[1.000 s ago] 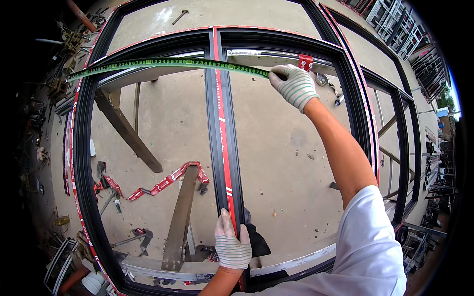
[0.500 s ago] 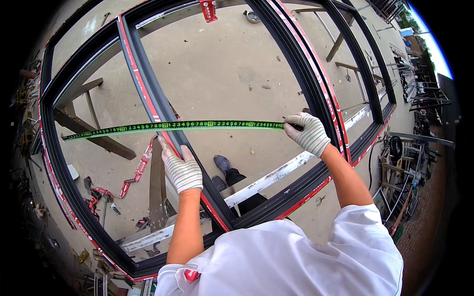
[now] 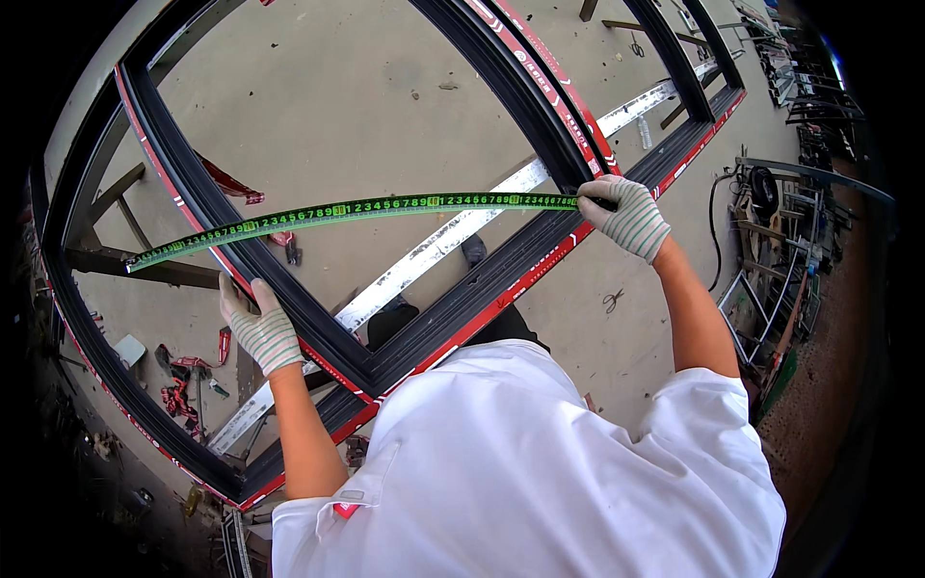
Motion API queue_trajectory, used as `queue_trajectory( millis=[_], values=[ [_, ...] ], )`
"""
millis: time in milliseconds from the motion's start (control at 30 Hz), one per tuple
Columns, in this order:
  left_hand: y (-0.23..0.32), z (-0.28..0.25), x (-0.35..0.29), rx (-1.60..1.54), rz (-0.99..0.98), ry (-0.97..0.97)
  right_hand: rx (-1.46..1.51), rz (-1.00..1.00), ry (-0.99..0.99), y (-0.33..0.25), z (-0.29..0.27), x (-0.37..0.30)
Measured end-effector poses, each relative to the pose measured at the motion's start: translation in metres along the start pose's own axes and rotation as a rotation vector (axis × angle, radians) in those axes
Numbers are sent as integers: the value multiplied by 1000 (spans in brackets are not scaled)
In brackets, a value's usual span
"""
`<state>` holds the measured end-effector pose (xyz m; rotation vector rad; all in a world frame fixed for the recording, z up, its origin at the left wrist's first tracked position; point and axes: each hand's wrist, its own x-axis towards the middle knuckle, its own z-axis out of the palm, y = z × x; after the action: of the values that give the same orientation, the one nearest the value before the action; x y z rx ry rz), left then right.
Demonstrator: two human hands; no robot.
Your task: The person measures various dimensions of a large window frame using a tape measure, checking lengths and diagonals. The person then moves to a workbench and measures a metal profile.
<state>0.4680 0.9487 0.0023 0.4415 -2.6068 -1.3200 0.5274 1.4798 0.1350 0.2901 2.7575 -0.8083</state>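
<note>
My right hand, in a striped white glove, is closed round the tape measure, whose case is mostly hidden in it. A long black-and-green tape blade reaches left from it, arched above the window frame, its free end over the left opening. With its thumb and fingers on either side, my gloved left hand grips a dark crossbar of the frame, below the blade. The large black window frame carries red-and-white protective strips along its edges and lies in front of me.
White-smeared support beams run beneath the frame. Scissors lie on the concrete floor at right. Red scraps lie under the left opening. A metal rack with stacked parts and a dark cable stand farther right.
The view has shifted right along the frame. My right hand and the tape case have moved towards the frame's near rail, and the blade now arches more. My left hand stays at the crossbar.
</note>
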Motion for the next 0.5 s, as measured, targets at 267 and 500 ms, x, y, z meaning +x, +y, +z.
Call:
queue_trajectory(
  millis=[267, 500],
  values=[
    [100, 30, -121, -716, -306, -82, -90, -206, -197, 90, -60, 35],
    [133, 91, -217, -1013, -719, 113, -144, -407, -309, 177, -95, 65]
  ],
)
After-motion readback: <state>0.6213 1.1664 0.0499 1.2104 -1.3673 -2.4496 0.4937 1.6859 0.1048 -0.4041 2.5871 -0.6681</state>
